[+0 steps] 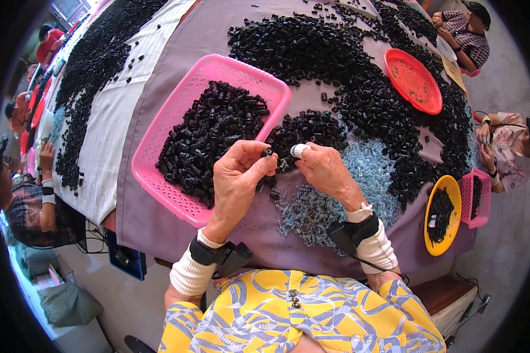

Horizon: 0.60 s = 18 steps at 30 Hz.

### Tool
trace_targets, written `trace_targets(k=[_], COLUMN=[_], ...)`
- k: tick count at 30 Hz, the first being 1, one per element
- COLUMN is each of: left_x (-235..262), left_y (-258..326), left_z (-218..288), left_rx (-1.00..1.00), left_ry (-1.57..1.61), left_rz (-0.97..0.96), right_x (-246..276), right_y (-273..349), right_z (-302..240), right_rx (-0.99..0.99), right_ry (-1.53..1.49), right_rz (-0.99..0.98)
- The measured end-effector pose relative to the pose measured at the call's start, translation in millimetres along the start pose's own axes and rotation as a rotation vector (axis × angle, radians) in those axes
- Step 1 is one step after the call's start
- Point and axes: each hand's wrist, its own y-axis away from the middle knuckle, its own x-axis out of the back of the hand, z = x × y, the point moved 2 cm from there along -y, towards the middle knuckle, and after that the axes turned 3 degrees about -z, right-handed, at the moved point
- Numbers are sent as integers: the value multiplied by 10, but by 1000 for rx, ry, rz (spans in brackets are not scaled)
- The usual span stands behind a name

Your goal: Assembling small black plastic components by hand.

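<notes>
Left hand (237,176) fingers pinched a small black cap (268,152) at their tips, right hand (324,170) fingers (one white-taped) curled beside it, grasp unclear, over loose springs (312,215), pink basket (159,138) of black caps left, purple surface (194,35) beneath.

The small cap (267,152) I pinched in my left hand (237,176) looked like black matt plastic, same as the heap in the pink basket (159,170), itself perforated, slightly glossy plastic. The little springs (312,215) were thin shiny metal wire. The table cover (176,59) was smooth mauve cloth. My wristbands (189,275) were ribbed white knit. The red plate (413,81) shone like plastic.
</notes>
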Motion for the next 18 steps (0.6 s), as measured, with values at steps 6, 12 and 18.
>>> trace_targets(k=[6, 12, 18], left_x=[9, -32, -147], left_y=[14, 25, 87], left_z=[3, -3, -111], left_rx=[12, 21, 78], left_ry=[17, 18, 38], left_rz=[3, -18, -83], right_x=[25, 86, -83], right_y=[53, 81, 1], right_z=[-11, 42, 44], right_rx=[-6, -43, -7], right_ry=[36, 108, 320], right_rz=[-105, -13, -56])
